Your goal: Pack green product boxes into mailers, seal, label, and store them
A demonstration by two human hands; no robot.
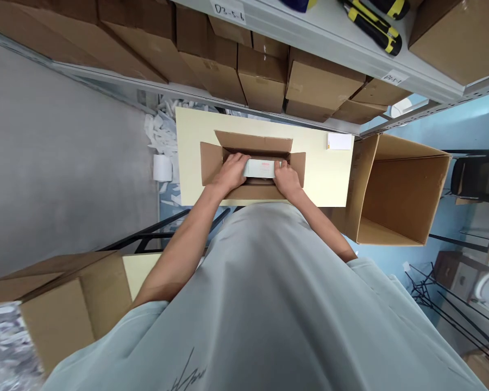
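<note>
A cardboard box stands on the pale yellow table with its flaps spread outward. Within its opening is a small white box with pinkish-red print on top. My left hand grips the white box at its left end, fingers curled over the edge. At the opposite end my right hand holds it too, with the fingers on its top edge. Both wrists reach in over the near flap. What lies beneath the white box in the carton is mostly hidden.
The table carries a white card stack at its back right. A large open carton stands to the right. Beyond the table, a shelf holds several cardboard boxes and yellow-black cutters. A white roll sits left.
</note>
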